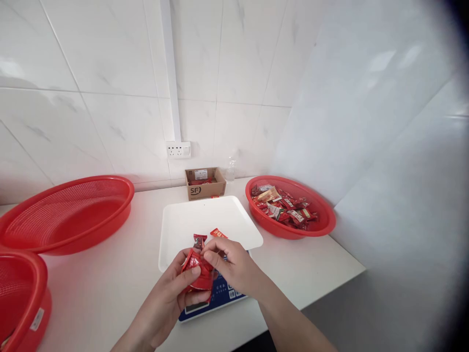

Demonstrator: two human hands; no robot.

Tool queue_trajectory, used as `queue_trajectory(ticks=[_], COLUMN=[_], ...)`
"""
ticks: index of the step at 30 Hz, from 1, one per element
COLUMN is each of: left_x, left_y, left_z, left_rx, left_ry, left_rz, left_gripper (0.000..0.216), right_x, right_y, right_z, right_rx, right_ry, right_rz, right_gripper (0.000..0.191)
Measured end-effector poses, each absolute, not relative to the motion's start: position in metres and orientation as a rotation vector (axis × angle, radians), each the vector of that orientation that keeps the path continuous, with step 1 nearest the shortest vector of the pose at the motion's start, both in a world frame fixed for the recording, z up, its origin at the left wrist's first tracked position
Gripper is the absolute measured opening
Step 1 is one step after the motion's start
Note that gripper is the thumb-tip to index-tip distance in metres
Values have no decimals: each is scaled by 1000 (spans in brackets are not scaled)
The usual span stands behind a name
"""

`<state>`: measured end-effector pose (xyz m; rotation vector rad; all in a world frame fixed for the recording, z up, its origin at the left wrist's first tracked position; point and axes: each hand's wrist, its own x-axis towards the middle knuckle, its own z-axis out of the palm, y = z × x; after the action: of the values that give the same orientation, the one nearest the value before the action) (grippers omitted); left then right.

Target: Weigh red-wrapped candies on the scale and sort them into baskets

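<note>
Left hand and right hand both bare. Left thumbnail, right at the grip: short, rounded (finer detail too small to tell). Behind the grip: slim bare wrists, then left forearm and right forearm, bare, widening away from it.

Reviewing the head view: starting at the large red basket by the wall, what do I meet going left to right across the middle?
Large red basket → left hand, holding a red packet → right hand → second red basket, with wrapped packets in it.
</note>
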<state>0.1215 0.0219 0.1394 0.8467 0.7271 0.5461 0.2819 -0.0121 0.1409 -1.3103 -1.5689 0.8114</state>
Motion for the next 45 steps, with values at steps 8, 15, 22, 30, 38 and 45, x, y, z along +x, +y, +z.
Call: queue_trajectory(ticks=[8,15,22,30,38,45], left_x=[123,124,130,123,128,132], left_y=[24,30,27,39,33,24], left_z=[141,138,131,134,135,141], left_rx=[963,1248,1200,1410,1417,1408], left_ry=[752,833,918,958,987,924], left_rz=[520,636,821,838,920,787], left_gripper=[47,45,42,31,32,39], right_x=[282,278,284,282,274,278], right_y=[-12,-7,-9,-3,-9,-20], right_z=[134,132,124,125,125,134], right_rx=[-1336,-1341,-1282,-1264,-975,-1019], right_ry=[-1570,-1484,-1408,-1289,-1256,-1285], right_rz=[889,736,964,1000,1134,1086], right_gripper=[19,18,31,39,39,38])
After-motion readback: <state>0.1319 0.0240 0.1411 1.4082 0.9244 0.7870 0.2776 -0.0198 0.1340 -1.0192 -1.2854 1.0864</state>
